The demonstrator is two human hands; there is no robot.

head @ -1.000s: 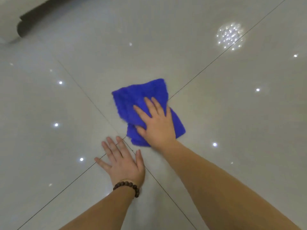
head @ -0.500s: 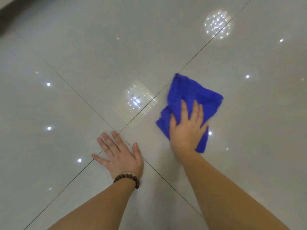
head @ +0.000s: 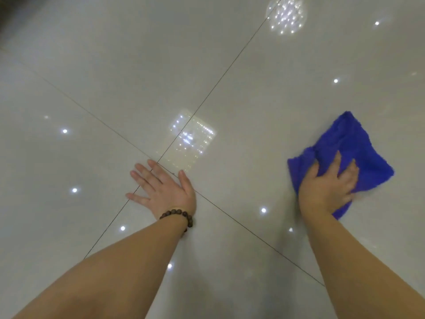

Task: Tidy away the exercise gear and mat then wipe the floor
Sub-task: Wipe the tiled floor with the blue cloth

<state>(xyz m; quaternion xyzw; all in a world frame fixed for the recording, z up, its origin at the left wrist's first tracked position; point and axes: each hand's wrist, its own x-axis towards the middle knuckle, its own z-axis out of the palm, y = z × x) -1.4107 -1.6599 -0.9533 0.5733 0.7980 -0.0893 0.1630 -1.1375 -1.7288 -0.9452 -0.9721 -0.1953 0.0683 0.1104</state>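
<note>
A crumpled blue cloth (head: 349, 146) lies on the glossy grey tiled floor (head: 115, 77) at the right. My right hand (head: 326, 187) presses down on its near half, fingers spread over the fabric and somewhat bent into it. My left hand (head: 163, 187) rests flat on the floor near the crossing of the tile joints, fingers straight and spread, a dark bead bracelet (head: 178, 216) on its wrist. No exercise gear or mat is in view.
Ceiling lights reflect in the tiles as bright dots, with a square patch of glare (head: 190, 139) just beyond my left hand and a round cluster (head: 286, 14) at the top right. Dark tile joints cross under my left hand.
My right hand has swept the blue cloth from the middle of the floor far to the right. My left hand has stayed planted on the tiles.
</note>
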